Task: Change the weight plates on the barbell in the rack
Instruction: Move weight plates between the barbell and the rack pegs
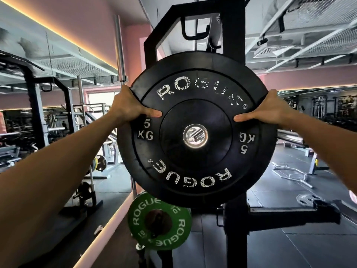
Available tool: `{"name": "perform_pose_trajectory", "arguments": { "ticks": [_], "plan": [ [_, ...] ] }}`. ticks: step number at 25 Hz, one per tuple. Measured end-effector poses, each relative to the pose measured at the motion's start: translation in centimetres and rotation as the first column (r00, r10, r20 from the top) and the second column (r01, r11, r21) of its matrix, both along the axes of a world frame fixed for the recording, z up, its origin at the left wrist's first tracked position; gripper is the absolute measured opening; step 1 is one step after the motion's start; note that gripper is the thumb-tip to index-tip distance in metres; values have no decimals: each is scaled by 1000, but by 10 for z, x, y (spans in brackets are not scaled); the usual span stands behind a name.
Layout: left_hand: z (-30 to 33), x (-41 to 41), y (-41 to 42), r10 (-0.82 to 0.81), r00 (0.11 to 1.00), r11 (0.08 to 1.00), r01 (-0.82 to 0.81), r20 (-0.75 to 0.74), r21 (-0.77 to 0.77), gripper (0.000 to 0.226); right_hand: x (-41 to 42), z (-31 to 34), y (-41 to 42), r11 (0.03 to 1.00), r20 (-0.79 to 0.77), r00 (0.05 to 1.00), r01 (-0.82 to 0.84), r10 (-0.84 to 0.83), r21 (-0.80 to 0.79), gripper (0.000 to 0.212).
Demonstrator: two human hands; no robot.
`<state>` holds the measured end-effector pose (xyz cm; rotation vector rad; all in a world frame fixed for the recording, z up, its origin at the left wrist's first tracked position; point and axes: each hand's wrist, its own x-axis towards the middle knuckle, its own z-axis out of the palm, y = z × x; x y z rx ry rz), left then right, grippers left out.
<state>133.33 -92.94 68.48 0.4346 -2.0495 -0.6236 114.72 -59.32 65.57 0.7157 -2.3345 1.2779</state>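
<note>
The black plate (195, 130) reads ROGUE in worn white letters, its steel hub on a bar end. The left hand (128, 107) and right hand (267, 111) grip its opposite edges. A green plate (139, 221) sits below it.

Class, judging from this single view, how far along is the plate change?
Done: nothing shows plainly. In hand: left hand and right hand grip the rim of the black rubber 5 kg plate, the steel sleeve end showing in its hole. Left: whether it goes on or off is unclear; green 10 kg plate waits below.
</note>
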Motion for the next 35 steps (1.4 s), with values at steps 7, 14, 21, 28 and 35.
{"name": "perform_pose_trajectory", "arguments": {
  "ticks": [7, 14, 21, 28, 35],
  "plan": [
    [-11, 5, -76, 2, 999, 999, 0, 38, -42, 107, -6, -9, -82, 996, -51, 995, -84, 85, 22, 89],
    [-22, -11, -153, 26, 998, 1000, -25, 53, -9, 108, -34, -25, -166, 998, 1, 999, -50, 50, 30, 132],
    [-59, -29, -221, -12, 996, 998, 6, 93, 59, 110, -42, -49, -227, 996, 68, 997, -27, 21, 89, 130],
    [-90, -52, -288, -24, 984, 996, 9, 177, 85, 127, -49, -82, -287, 991, 85, 996, 2, -13, 134, 130],
    [-110, -93, -343, -66, 978, 991, 42, 199, 125, 121, -78, -99, -340, 991, 128, 990, 49, -65, 121, 130]
  ]
}}
